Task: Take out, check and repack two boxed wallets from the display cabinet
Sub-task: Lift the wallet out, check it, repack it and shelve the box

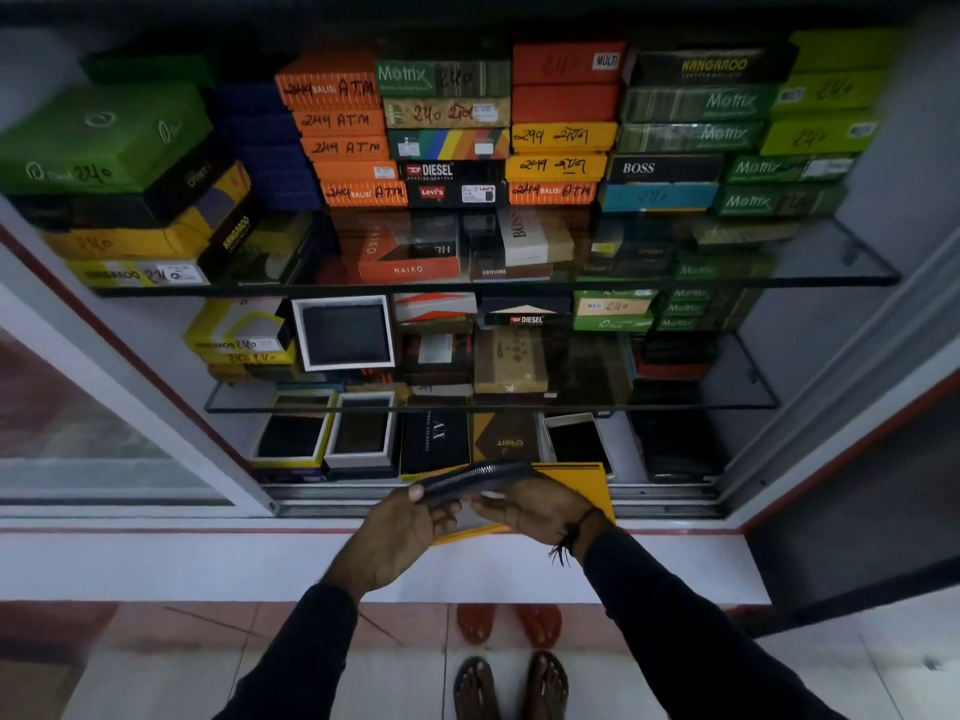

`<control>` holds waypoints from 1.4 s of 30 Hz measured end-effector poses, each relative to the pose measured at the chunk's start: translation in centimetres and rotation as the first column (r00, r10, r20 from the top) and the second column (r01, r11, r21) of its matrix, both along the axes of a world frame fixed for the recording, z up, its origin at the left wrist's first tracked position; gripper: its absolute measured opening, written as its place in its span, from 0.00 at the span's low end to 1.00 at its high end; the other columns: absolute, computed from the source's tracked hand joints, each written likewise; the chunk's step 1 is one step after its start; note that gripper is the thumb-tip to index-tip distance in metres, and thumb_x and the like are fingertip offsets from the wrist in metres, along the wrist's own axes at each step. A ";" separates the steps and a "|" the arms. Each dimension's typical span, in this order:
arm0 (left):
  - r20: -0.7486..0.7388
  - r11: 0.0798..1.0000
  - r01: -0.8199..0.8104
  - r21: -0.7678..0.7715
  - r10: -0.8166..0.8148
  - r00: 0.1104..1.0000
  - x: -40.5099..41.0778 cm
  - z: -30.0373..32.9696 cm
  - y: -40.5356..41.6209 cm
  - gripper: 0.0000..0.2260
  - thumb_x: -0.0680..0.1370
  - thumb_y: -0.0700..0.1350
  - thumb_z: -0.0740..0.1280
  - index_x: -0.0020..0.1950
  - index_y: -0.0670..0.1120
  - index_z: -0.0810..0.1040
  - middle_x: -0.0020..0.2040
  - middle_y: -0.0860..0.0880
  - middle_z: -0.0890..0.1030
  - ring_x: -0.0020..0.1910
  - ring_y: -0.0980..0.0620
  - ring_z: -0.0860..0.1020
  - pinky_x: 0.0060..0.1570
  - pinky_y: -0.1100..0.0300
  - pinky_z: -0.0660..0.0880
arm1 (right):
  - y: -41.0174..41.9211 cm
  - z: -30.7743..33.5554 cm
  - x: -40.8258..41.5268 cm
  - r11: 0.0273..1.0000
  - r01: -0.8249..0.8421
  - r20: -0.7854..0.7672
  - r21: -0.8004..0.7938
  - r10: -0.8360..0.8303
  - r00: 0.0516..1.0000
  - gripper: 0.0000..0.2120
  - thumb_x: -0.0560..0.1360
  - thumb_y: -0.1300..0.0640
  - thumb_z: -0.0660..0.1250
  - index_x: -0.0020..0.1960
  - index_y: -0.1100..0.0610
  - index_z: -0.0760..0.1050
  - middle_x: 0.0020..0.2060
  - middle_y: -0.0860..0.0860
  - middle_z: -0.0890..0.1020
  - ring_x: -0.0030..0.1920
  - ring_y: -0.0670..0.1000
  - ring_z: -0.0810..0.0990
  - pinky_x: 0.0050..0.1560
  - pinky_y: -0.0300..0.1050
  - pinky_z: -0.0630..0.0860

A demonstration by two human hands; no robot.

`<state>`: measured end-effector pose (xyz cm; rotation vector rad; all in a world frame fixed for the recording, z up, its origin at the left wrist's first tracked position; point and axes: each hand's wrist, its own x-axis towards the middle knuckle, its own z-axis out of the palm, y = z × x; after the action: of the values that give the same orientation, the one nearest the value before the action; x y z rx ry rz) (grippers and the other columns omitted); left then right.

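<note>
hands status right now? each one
Left hand: closed on the dark zip wallet.
Right hand: holding the same wallet's other end, over the yellow box.

Single head view, looking forward and down, close on hands [467, 511] before open display cabinet [498, 288].

Both hands hold a dark zip wallet [475, 483] edge-up in front of the open display cabinet [810, 324]. The left hand [400, 532] pinches its near end between thumb and fingers [444, 514]; the right hand [540, 506] supports it from the other side. Just beyond the right fingers lies a yellow box [582, 483], partly under the wallet. Above the fingers, glass shelves [493, 406] carry stacked wallet boxes [447, 127].
</note>
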<state>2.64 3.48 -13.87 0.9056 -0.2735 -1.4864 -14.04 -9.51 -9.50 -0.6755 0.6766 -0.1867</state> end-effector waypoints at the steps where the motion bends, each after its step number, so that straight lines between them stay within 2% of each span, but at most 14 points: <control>1: -0.020 1.000 -0.008 0.002 0.008 1.000 -0.1 0.0 -0.1 0.27 0.58 0.48 0.84 0.52 0.38 0.85 0.46 0.37 0.85 0.44 0.42 0.83 0.45 0.52 0.82 | -0.2 0.0 -0.2 1.000 0.005 -0.001 -0.011 -0.005 1.000 0.11 0.80 0.69 0.57 0.55 0.62 0.77 0.52 0.59 0.82 0.51 0.56 0.81 0.48 0.43 0.83; 7: 0.029 0.992 -0.102 0.071 0.100 0.995 -0.4 0.3 -0.2 0.19 0.73 0.46 0.69 0.61 0.39 0.78 0.50 0.39 0.85 0.46 0.46 0.83 0.50 0.54 0.80 | -0.6 -0.1 -0.7 0.975 0.152 -0.090 -0.161 -0.168 0.982 0.14 0.79 0.67 0.62 0.63 0.67 0.76 0.53 0.61 0.81 0.47 0.54 0.82 0.52 0.46 0.79; 12: 0.328 0.970 -0.204 0.134 0.151 0.932 0.8 -1.0 1.1 0.09 0.70 0.45 0.74 0.48 0.43 0.85 0.42 0.44 0.84 0.46 0.47 0.80 0.46 0.52 0.74 | -1.4 0.0 -2.5 0.874 0.325 -0.184 -0.362 -0.409 0.894 0.08 0.72 0.63 0.73 0.51 0.62 0.83 0.46 0.55 0.85 0.47 0.53 0.82 0.46 0.42 0.80; 15: 0.443 0.951 -0.278 0.133 0.194 0.875 0.3 -2.2 1.1 0.09 0.67 0.47 0.78 0.43 0.45 0.87 0.37 0.48 0.84 0.41 0.49 0.80 0.42 0.54 0.74 | 0.5 -0.2 -1.7 0.544 0.211 -0.140 -0.812 -0.533 0.834 0.04 0.70 0.62 0.76 0.45 0.60 0.86 0.38 0.52 0.84 0.42 0.53 0.82 0.43 0.41 0.81; 18: 0.500 0.928 -0.363 0.083 0.276 0.821 -0.7 -2.9 0.8 0.04 0.72 0.43 0.77 0.45 0.44 0.87 0.38 0.48 0.84 0.42 0.49 0.81 0.44 0.55 0.74 | 3.5 -0.7 -0.3 0.147 -0.032 -0.098 -0.989 -0.472 0.876 0.03 0.72 0.58 0.74 0.42 0.57 0.86 0.38 0.49 0.82 0.39 0.48 0.79 0.40 0.36 0.76; 21: 0.513 0.947 -0.320 0.036 0.258 0.819 -1.8 -3.2 0.7 0.06 0.73 0.37 0.73 0.46 0.46 0.87 0.42 0.47 0.88 0.43 0.50 0.85 0.43 0.59 0.80 | 6.4 -1.3 0.7 0.048 -0.119 -0.128 -0.992 -0.315 0.940 0.09 0.74 0.54 0.68 0.42 0.56 0.86 0.39 0.49 0.80 0.38 0.45 0.75 0.40 0.31 0.70; 24: 0.486 0.947 -0.321 0.023 0.270 0.831 -2.0 -3.8 1.1 0.14 0.77 0.32 0.66 0.49 0.46 0.88 0.46 0.44 0.89 0.48 0.47 0.87 0.47 0.57 0.82 | 7.7 -1.2 1.4 0.102 -0.055 -0.081 -0.993 -0.270 0.959 0.11 0.74 0.53 0.66 0.43 0.55 0.86 0.44 0.48 0.81 0.43 0.42 0.76 0.45 0.26 0.70; 27: 0.503 0.956 -0.292 0.027 0.240 0.830 -1.3 -4.1 1.6 0.08 0.77 0.38 0.71 0.52 0.43 0.87 0.51 0.41 0.88 0.53 0.43 0.85 0.55 0.51 0.79 | 6.0 -0.8 1.0 0.083 -0.059 -0.081 -0.995 -0.285 0.955 0.09 0.73 0.54 0.68 0.42 0.55 0.86 0.39 0.47 0.80 0.40 0.43 0.75 0.41 0.30 0.70; 29: 0.496 0.956 -0.289 0.053 0.226 0.839 -0.5 -4.0 1.9 0.06 0.75 0.40 0.74 0.50 0.44 0.88 0.48 0.44 0.88 0.51 0.45 0.84 0.52 0.55 0.80 | 3.9 -0.6 0.1 0.122 -0.075 -0.114 -0.990 -0.363 0.925 0.06 0.73 0.57 0.71 0.43 0.56 0.86 0.35 0.44 0.77 0.38 0.45 0.75 0.40 0.34 0.73; 31: 0.485 0.957 -0.284 0.063 0.219 0.847 0.3 -3.5 2.1 0.08 0.72 0.42 0.77 0.50 0.45 0.88 0.48 0.44 0.88 0.51 0.45 0.84 0.52 0.55 0.80 | 1.8 0.0 -0.8 0.371 0.016 -0.160 -0.928 -0.438 0.885 0.03 0.72 0.59 0.74 0.45 0.56 0.86 0.35 0.43 0.80 0.41 0.49 0.80 0.44 0.43 0.79; 33: 0.438 0.962 -0.266 0.058 0.215 0.873 0.9 -3.2 2.1 0.13 0.70 0.43 0.77 0.54 0.43 0.87 0.53 0.42 0.88 0.54 0.45 0.85 0.55 0.54 0.81 | -0.5 0.6 -1.5 0.644 0.212 -0.201 -0.735 -0.506 0.839 0.05 0.71 0.61 0.75 0.40 0.52 0.85 0.34 0.42 0.83 0.42 0.47 0.80 0.41 0.41 0.77; 36: 0.290 0.978 -0.206 0.036 0.187 0.939 0.4 -2.8 1.7 0.12 0.72 0.39 0.71 0.54 0.42 0.87 0.54 0.42 0.88 0.55 0.46 0.85 0.52 0.58 0.83 | -2.4 0.6 -2.2 0.888 0.259 -0.251 -0.380 -0.369 0.895 0.06 0.71 0.61 0.74 0.47 0.59 0.85 0.36 0.48 0.82 0.37 0.46 0.75 0.37 0.39 0.69; 39: 0.158 0.990 -0.137 -0.038 0.141 0.977 -0.8 -2.8 1.1 0.13 0.75 0.35 0.68 0.58 0.36 0.84 0.57 0.38 0.86 0.58 0.44 0.84 0.55 0.57 0.82 | -2.5 0.2 -2.1 0.967 0.253 -0.138 -0.024 -0.254 0.957 0.14 0.76 0.59 0.69 0.60 0.63 0.79 0.37 0.50 0.77 0.34 0.44 0.72 0.36 0.37 0.68; 42: 0.126 0.996 -0.049 -0.076 0.059 0.990 -1.9 -2.7 1.1 0.23 0.70 0.39 0.75 0.64 0.34 0.80 0.62 0.36 0.83 0.61 0.42 0.83 0.59 0.56 0.81 | -2.5 0.1 -1.0 0.970 0.233 -0.094 0.071 -0.226 0.970 0.14 0.77 0.58 0.67 0.61 0.61 0.76 0.33 0.49 0.74 0.34 0.44 0.71 0.37 0.37 0.67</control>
<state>0.74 4.56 -16.58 0.9437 -0.3917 -1.3622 -15.00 -11.96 -9.43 -0.5281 0.8409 -0.3439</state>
